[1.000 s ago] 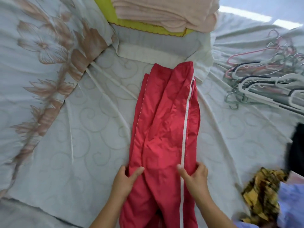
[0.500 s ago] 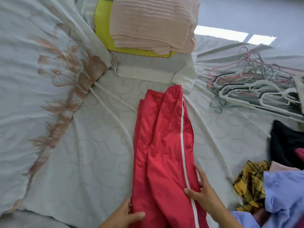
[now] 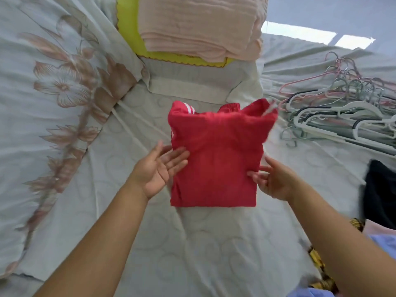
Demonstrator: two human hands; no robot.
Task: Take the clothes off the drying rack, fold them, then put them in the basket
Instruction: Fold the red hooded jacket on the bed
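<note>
Red trousers with white side stripes (image 3: 216, 159) lie folded into a compact rectangle on the pale patterned bed sheet (image 3: 192, 243). My left hand (image 3: 158, 168) is at the bundle's left edge, palm turned up, fingers straight and touching the cloth. My right hand (image 3: 272, 181) is at the right edge with relaxed, spread fingers, fingertips against the fabric. Neither hand grips the trousers. The bundle's far right corner is blurred.
A stack of folded laundry, pink cloth (image 3: 201, 26) over yellow (image 3: 128, 31) and white pieces, sits beyond the trousers. A heap of plastic hangers (image 3: 342, 116) lies at right. Unfolded clothes, black (image 3: 381, 194), yellow plaid (image 3: 321, 266) and lilac, pile at lower right.
The long red trousers have been folded over away from me into a short rectangle. Both hands moved forward from the near end and now flank the bundle, fingers released.
</note>
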